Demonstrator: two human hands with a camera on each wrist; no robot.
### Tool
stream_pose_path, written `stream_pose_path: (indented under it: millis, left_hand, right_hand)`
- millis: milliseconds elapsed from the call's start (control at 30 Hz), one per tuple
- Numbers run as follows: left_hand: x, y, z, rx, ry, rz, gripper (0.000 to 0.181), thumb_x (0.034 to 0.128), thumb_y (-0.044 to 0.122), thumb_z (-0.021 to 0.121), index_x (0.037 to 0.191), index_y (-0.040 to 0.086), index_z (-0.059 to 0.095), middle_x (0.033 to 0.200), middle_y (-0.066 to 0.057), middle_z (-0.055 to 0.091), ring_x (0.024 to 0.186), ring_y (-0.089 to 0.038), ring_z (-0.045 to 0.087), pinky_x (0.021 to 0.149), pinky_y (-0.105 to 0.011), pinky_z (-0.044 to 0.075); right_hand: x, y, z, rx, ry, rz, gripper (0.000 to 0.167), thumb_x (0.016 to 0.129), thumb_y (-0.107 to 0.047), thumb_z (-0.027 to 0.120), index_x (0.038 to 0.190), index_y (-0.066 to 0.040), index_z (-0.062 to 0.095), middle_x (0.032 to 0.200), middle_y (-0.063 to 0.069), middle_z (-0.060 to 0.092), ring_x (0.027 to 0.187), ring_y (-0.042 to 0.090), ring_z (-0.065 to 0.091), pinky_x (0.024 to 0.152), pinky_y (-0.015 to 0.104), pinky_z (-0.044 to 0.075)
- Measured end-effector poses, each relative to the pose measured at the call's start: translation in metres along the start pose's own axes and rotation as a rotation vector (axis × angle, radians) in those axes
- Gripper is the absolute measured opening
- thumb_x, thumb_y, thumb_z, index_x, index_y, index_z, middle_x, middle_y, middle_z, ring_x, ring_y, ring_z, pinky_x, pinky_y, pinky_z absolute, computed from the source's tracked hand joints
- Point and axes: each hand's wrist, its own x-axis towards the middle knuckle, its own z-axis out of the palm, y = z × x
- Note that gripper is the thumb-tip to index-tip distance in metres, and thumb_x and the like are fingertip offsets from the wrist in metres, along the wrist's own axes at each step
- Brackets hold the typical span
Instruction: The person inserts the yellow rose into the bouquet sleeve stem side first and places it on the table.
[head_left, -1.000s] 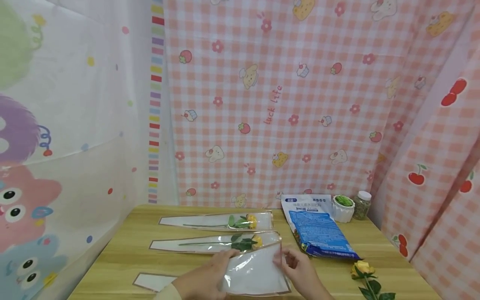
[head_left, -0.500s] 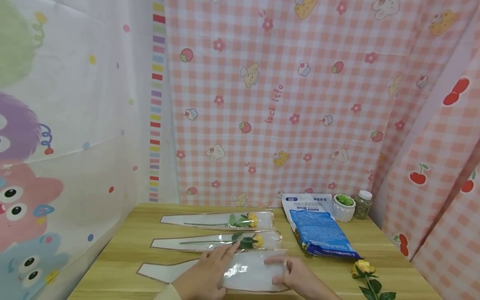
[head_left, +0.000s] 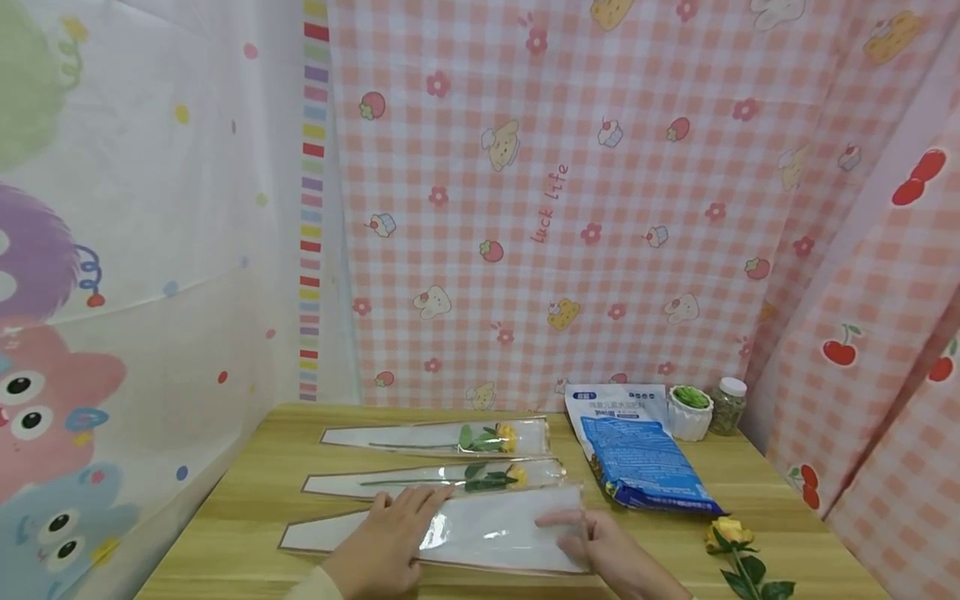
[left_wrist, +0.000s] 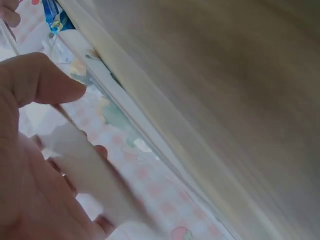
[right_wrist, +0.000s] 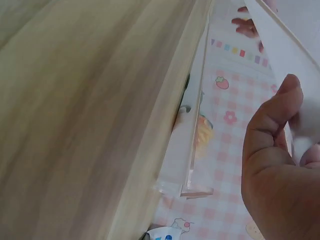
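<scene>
A long, tapered flower sleeve [head_left: 502, 512], clear in front with a white back and brown edging, spans the front of the table. My left hand [head_left: 386, 537] lies over its middle, fingers stretched across the top; the left wrist view shows the thumb [left_wrist: 62, 87] on the other side of the film. At the wide end my right hand [head_left: 618, 554] grips the sleeve, with the forefinger and thumb showing pale through the plastic. To the right lies a loose yellow rose [head_left: 727, 533] with green leaves.
Behind the held sleeve, two similar sleeves lie flat, the nearer sleeve [head_left: 337, 485] and the farther sleeve [head_left: 352, 435], each containing a yellow rose. A blue and white bag [head_left: 637, 454], a potted succulent [head_left: 690, 412] and a lidded jar [head_left: 727, 408] stand at back right.
The held sleeve has turned from a tilted pose to lie more level along the table, its wide end still at right. My left hand has shifted slightly left along it.
</scene>
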Motion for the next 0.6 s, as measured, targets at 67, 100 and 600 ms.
stream_pose_path:
  millis: [67, 100, 600]
  left_hand:
    - [-0.003, -0.002, 0.0, 0.011, -0.008, -0.013, 0.093, 0.0772, 0.019, 0.073, 0.159, 0.015, 0.028, 0.143, -0.003, 0.049, 0.13, -0.02, 0.047, 0.083, -0.046, 0.043]
    - [-0.004, -0.004, -0.001, 0.014, -0.014, -0.018, 0.092, 0.0776, 0.019, 0.073, 0.159, 0.015, 0.029, 0.142, -0.003, 0.05, 0.13, -0.02, 0.047, 0.084, -0.048, 0.044]
    - [-0.004, 0.003, -0.014, -0.06, -0.02, -0.001, 0.117, 0.0785, 0.059, 0.079, 0.164, 0.018, 0.011, 0.155, -0.011, 0.036, 0.141, -0.03, 0.036, 0.101, -0.066, 0.04]
  right_hand:
    - [-0.001, -0.001, 0.001, -0.06, 0.015, -0.004, 0.037, 0.094, -0.011, 0.068, 0.131, -0.004, 0.068, 0.147, 0.022, 0.049, 0.129, 0.033, 0.039, 0.103, 0.047, 0.035]
    - [-0.001, -0.001, 0.001, -0.084, 0.021, -0.009, 0.04, 0.092, -0.013, 0.072, 0.131, -0.005, 0.068, 0.147, 0.023, 0.048, 0.13, 0.035, 0.039, 0.104, 0.049, 0.036]
    - [-0.001, -0.001, 0.0, -0.078, -0.04, -0.065, 0.063, 0.085, -0.032, 0.079, 0.138, -0.002, 0.062, 0.149, 0.021, 0.049, 0.139, 0.038, 0.032, 0.1, 0.022, 0.032]
